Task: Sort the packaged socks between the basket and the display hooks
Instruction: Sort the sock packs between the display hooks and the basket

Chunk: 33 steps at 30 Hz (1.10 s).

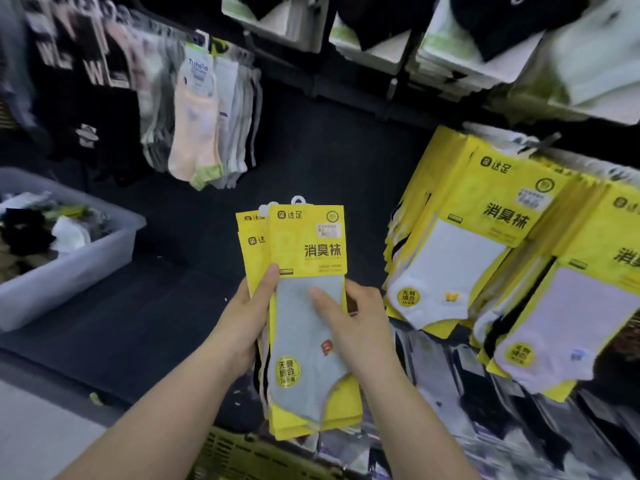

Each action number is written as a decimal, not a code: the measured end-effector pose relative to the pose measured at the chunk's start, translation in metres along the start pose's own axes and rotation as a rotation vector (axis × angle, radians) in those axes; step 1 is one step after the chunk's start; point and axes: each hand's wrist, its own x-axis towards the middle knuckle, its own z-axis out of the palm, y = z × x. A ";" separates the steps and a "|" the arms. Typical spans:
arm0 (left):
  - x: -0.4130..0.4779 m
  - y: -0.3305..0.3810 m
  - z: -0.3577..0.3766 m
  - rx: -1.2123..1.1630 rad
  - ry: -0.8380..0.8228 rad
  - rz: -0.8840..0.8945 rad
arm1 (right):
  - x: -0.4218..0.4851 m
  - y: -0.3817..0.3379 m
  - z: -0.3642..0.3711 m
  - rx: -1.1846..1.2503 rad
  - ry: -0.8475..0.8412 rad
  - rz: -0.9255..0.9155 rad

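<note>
Clamping the sock packs [306, 247] from either edge: left hand [242, 318] and right hand [360, 322], fingers curled.

Left hand [242, 317]: one. Right hand [356, 320]: one. Held yellow sock packs [304, 251]: apparently three. Grey plastic bin [114, 244]: one. Yellow basket [235, 452]: one. Hanging yellow-pack rows [450, 265]: two.

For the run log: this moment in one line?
left hand: grips stack of yellow sock packs | right hand: pinches front grey-sock pack | yellow slatted plastic basket: below stack | hung yellow packs: right
</note>
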 end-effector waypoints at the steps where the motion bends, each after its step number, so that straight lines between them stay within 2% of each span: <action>1: 0.000 0.001 0.001 0.001 0.004 0.009 | 0.001 -0.003 -0.001 -0.010 0.053 -0.027; 4: -0.002 0.005 0.002 0.006 -0.038 0.055 | 0.005 -0.008 -0.004 0.160 0.091 -0.003; 7: -0.001 0.011 0.000 0.004 -0.073 0.107 | 0.011 -0.013 -0.016 0.333 0.014 0.087; 10: 0.006 0.015 0.001 0.081 -0.051 0.124 | 0.021 -0.020 -0.026 0.242 -0.055 0.128; 12: 0.011 0.016 0.004 0.119 -0.048 0.135 | 0.031 -0.029 -0.028 0.224 0.067 0.086; 14: 0.015 0.016 0.007 0.134 -0.068 0.149 | 0.041 -0.042 -0.030 0.359 0.212 0.030; 16: 0.018 0.017 0.010 0.127 -0.095 0.170 | 0.050 -0.054 -0.036 0.423 0.252 -0.009; 22: 0.025 0.024 0.015 0.096 -0.141 0.224 | 0.062 -0.086 -0.062 0.397 0.005 -0.065; 25: 0.023 0.025 0.016 0.088 -0.147 0.243 | 0.065 -0.097 -0.066 0.326 -0.006 -0.088; 27: 0.023 0.027 0.015 0.086 -0.138 0.268 | 0.068 -0.100 -0.066 0.327 0.038 -0.063; 29: 0.024 0.032 0.011 0.075 -0.106 0.303 | 0.075 -0.106 -0.069 0.342 0.155 -0.058; 33: 0.031 0.048 -0.016 0.069 0.021 0.359 | 0.105 -0.137 -0.082 0.299 0.404 -0.220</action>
